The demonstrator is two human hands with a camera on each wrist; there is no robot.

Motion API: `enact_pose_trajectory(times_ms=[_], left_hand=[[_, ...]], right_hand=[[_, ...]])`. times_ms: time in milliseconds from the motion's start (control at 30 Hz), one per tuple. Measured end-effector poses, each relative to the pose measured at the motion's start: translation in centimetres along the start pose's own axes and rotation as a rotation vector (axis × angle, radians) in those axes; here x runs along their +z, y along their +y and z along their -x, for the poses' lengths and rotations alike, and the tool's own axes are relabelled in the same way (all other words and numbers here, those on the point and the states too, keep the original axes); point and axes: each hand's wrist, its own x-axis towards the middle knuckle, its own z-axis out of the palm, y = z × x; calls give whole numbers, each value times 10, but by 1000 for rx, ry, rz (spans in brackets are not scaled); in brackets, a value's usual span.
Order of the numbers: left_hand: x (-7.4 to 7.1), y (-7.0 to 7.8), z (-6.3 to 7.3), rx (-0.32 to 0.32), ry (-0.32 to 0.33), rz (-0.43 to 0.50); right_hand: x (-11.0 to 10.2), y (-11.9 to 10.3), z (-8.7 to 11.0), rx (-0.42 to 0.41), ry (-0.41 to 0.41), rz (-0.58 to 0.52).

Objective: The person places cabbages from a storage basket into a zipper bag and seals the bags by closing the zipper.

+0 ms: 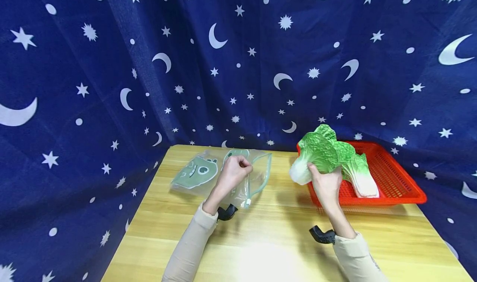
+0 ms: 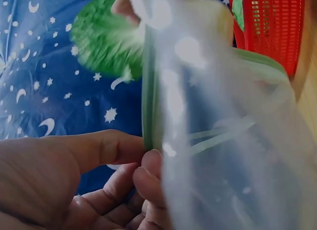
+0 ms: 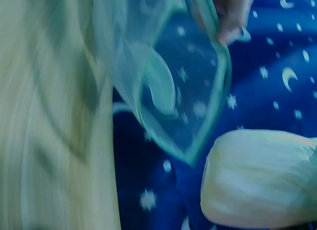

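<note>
My left hand [image 1: 234, 175] pinches the rim of a clear zip bag [image 1: 261, 170] between thumb and fingers. The bag has a green zip edge and green cartoon prints, and its mouth gapes toward the right. In the left wrist view the thumb of the left hand [image 2: 99, 150] presses the green edge. To the right, my right hand [image 1: 327, 186] grips a leafy Chinese cabbage [image 1: 316, 151], white at the base and green on top, raised beside the basket. Its white base [image 3: 257, 178] shows near the bag's opening [image 3: 185, 91] in the right wrist view, apart from it.
A red plastic basket [image 1: 395, 174] stands at the right of the wooden table [image 1: 179, 240]. Another Chinese cabbage [image 1: 363, 180] lies inside it, its leaves partly behind the held one. A dark blue curtain [image 1: 253, 66] with moons and stars hangs behind.
</note>
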Motion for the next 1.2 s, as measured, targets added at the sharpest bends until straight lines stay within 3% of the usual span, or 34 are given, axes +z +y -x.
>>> enact_pose_trajectory(times_ms=[233, 400, 600, 733, 900, 1133, 1200], left_hand=[[-1, 2, 1, 12, 0, 91], [-5, 4, 1, 11, 24, 132], [-11, 5, 0, 21, 71, 240], [-13, 7, 1, 20, 102, 283], [-14, 10, 1, 39, 146, 350], [-16, 11, 0, 43, 159, 421], [-16, 11, 1, 44, 156, 437]], right_hand=[[38, -38, 33, -38, -155, -119], [55, -62, 55, -41, -239, -135], [85, -16, 66, -86, -346, -79], [90, 1, 70, -161, -507, -3], [84, 8, 66, -205, -654, 133], [62, 13, 52, -155, -885, 85], [57, 19, 48, -109, -900, 80]])
